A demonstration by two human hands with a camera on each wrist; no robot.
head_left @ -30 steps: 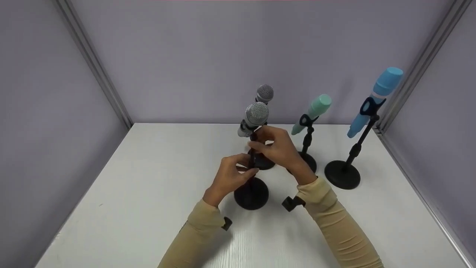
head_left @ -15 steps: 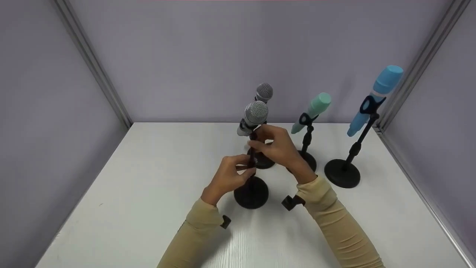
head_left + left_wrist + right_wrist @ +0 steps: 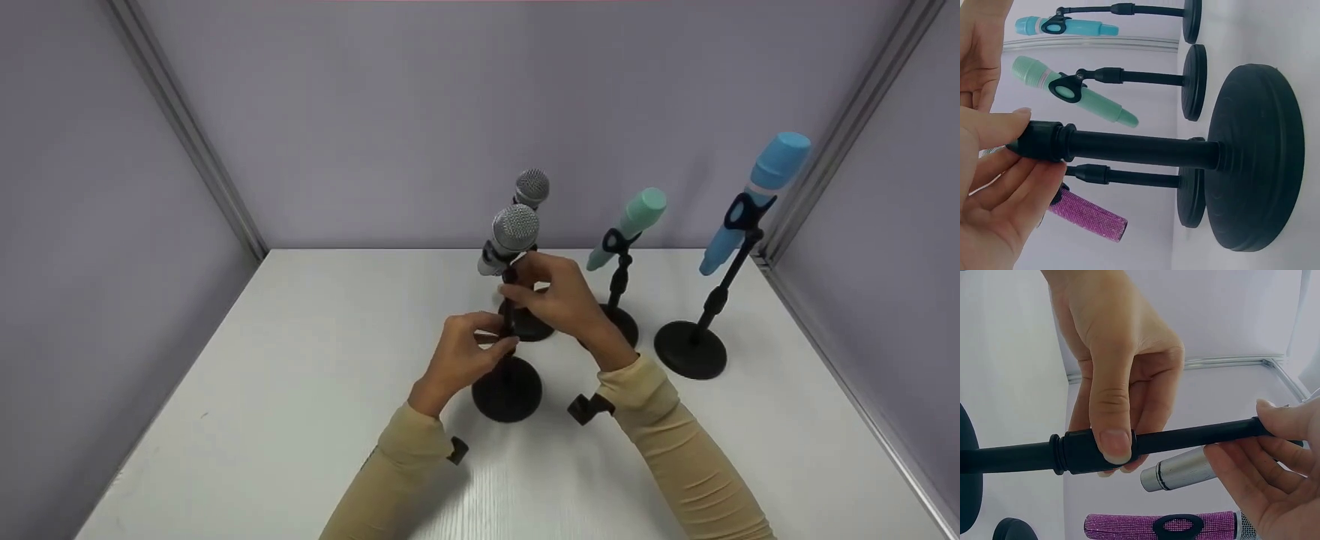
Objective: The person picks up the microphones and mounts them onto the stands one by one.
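Note:
A silver microphone [image 3: 514, 229] tilts in the clip of a black desk stand, whose round base [image 3: 507, 390] rests on the white table. My left hand [image 3: 463, 354] pinches the collar [image 3: 1044, 140] midway up the pole between thumb and fingers. Higher up, just below the clip, my right hand [image 3: 556, 296] grips the thin upper pole [image 3: 1202, 436]. The microphone's silver handle [image 3: 1182, 469] shows behind the pole in the right wrist view. Right behind stands another microphone with a silver head [image 3: 532, 185] and a purple glittery handle [image 3: 1089, 215].
A mint green microphone [image 3: 643, 212] on its stand is right of my right hand, its base partly behind that wrist. Farther right stands a blue microphone [image 3: 780, 161] on a taller stand. Grey panels enclose the white table [image 3: 300, 360] at the back and sides.
Both hands stay on the stand at nearly the same places. My left fingers shift very slightly at the collar; the microphones keep their positions.

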